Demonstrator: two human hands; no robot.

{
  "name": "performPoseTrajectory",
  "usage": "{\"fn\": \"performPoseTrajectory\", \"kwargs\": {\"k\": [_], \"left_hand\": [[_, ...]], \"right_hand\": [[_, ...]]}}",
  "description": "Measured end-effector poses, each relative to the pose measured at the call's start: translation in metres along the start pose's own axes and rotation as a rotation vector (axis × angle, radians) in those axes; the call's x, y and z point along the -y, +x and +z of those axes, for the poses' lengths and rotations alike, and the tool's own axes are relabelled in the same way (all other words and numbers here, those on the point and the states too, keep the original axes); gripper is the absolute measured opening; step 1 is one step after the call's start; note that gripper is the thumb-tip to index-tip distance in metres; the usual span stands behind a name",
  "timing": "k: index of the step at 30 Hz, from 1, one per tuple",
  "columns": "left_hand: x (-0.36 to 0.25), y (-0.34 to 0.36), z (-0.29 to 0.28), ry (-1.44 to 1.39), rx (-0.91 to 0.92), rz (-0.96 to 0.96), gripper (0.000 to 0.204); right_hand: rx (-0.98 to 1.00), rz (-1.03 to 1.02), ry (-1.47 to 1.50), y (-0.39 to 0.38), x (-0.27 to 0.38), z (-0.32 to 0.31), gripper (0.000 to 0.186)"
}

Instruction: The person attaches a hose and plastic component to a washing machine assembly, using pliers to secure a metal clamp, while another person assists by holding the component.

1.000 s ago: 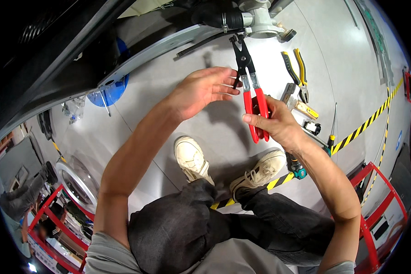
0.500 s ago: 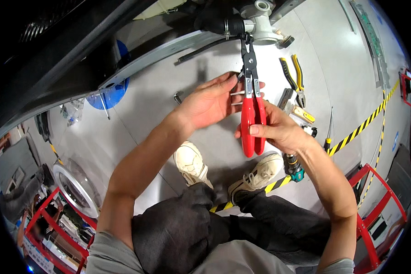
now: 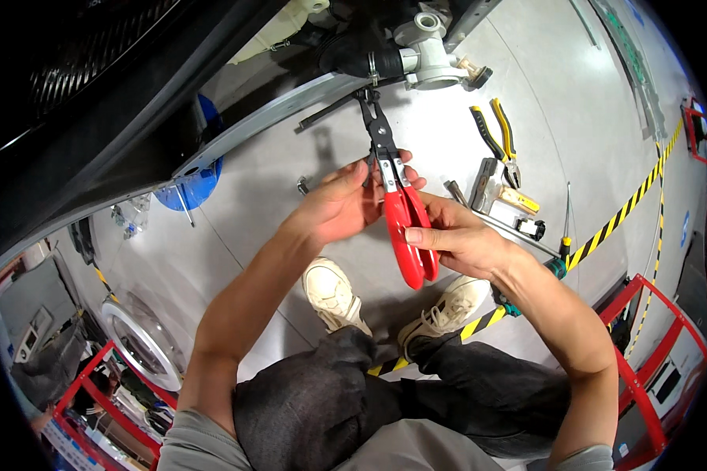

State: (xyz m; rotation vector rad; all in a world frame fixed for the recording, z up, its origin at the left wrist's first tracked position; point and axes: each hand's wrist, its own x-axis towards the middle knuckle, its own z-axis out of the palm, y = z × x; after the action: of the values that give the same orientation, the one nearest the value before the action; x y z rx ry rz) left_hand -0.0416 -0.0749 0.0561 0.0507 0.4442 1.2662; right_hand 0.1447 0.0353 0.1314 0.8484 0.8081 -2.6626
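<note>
Red-handled hose clamp pliers (image 3: 382,141) stand upright in front of me, tilted a little left, their dark jaws pointing away from me. My right hand (image 3: 463,239) grips the red handles, its thumb across them. Around the neck of the pliers curls my left hand (image 3: 342,202), its fingers passing behind the tool. The jaw tips are just below a black rubber hose (image 3: 385,64) with a metal hose clamp (image 3: 374,69) on it. That hose joins a pale metal fitting (image 3: 432,56) with round openings. Whether the jaws touch anything there I cannot tell.
Yellow-black pliers (image 3: 495,133), a hammer (image 3: 489,182) and a screwdriver (image 3: 565,235) lie on the floor at right. A dark vehicle body panel (image 3: 102,133) overhangs the left. Red metal frames (image 3: 660,345) stand low on both sides, near striped floor tape (image 3: 620,212).
Both hands and the red-handled pliers have shifted left and closer to me, the jaws coming away from the fitting. The pliers now lean left, and my left fingers wrap closer round their neck.
</note>
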Motion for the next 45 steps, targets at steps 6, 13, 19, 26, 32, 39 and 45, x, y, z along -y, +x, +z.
{"fn": "performPoseTrajectory", "kwargs": {"k": [6, 13, 19, 26, 32, 39, 45], "left_hand": [[-0.001, -0.012, 0.002, 0.025, -0.002, 0.013, 0.054], [0.005, -0.006, 0.019, 0.189, -0.157, 0.135, 0.047], [0.004, -0.004, 0.036, 0.436, -0.268, 0.132, 0.037], [0.017, 0.011, 0.055, 0.514, -0.415, 0.167, 0.032], [0.018, 0.01, 0.047, 0.573, -0.538, 0.155, 0.03], [0.018, 0.012, 0.047, 0.787, -0.547, 0.155, 0.036], [0.017, 0.01, 0.054, 0.93, -0.599, 0.094, 0.043]], "right_hand": [[-0.185, -0.089, -0.382, 0.002, -0.016, 0.025, 0.077], [-0.645, -0.05, -0.913, 0.011, -0.01, 0.027, 0.057], [-0.702, -0.218, -1.497, 0.01, -0.016, 0.017, 0.047], [-0.718, -0.145, -1.447, 0.01, -0.016, 0.018, 0.038], [-0.617, 0.011, -1.369, 0.01, -0.003, 0.027, 0.036], [-0.482, 0.116, -0.985, 0.012, -0.001, 0.018, 0.029], [-0.258, 0.132, -0.779, 0.01, -0.005, 0.0, 0.033]]}}
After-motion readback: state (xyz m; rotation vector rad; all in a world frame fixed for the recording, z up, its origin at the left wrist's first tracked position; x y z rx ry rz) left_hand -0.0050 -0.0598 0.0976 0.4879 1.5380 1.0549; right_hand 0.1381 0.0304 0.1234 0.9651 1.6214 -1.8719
